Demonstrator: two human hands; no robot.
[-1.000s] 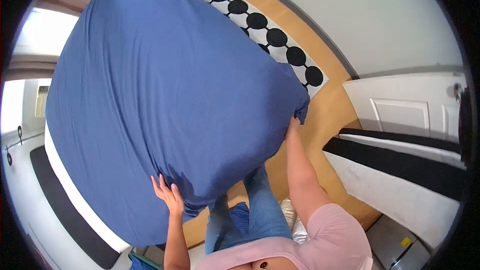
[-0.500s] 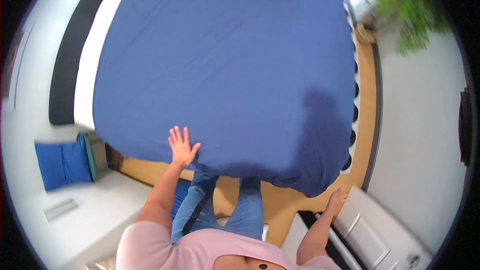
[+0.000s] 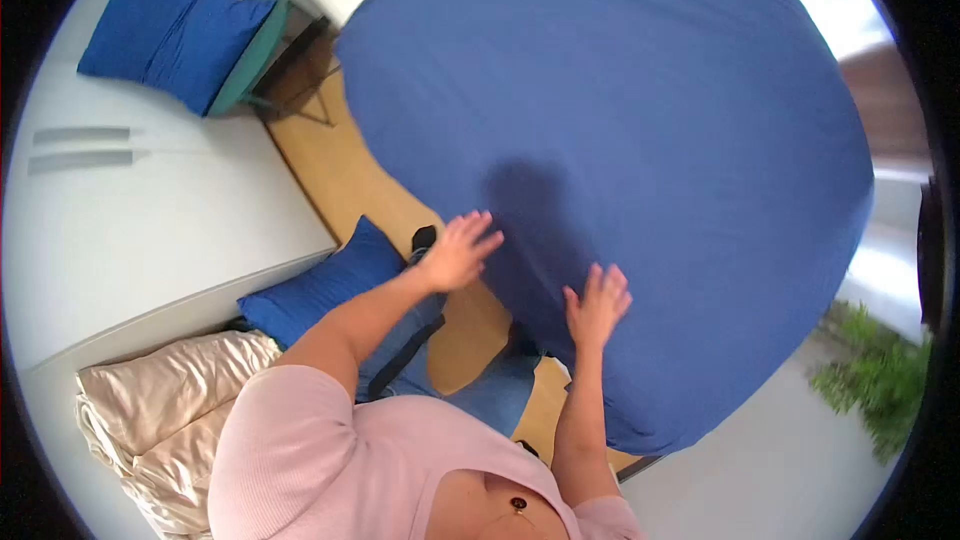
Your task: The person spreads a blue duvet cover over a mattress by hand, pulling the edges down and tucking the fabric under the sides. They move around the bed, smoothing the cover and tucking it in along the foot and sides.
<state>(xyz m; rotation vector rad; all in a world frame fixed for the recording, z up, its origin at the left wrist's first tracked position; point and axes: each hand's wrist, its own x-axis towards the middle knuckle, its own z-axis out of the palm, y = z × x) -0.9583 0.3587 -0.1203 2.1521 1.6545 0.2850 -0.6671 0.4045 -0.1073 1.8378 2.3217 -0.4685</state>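
A blue fitted sheet (image 3: 640, 100) covers the bed in front of me, its near edge hanging down by my legs. My left hand (image 3: 460, 252) is at the sheet's near left edge with fingers spread, holding nothing. My right hand (image 3: 598, 305) is over the near part of the sheet, palm down and fingers apart, close to the cloth. A dark shadow lies across the sheet between and beyond my hands.
To the left stands a white cabinet (image 3: 150, 230). A blue pillow (image 3: 175, 30) rests on a green chair (image 3: 255, 55); another blue pillow (image 3: 320, 285) lies nearer, beside folded beige satin bedding (image 3: 180, 390). A green plant (image 3: 875, 375) is at the right.
My view has turned left and I have moved along the bed's edge. My right hand has come up from beside the white furniture to the sheet. My left hand has lifted towards the edge.
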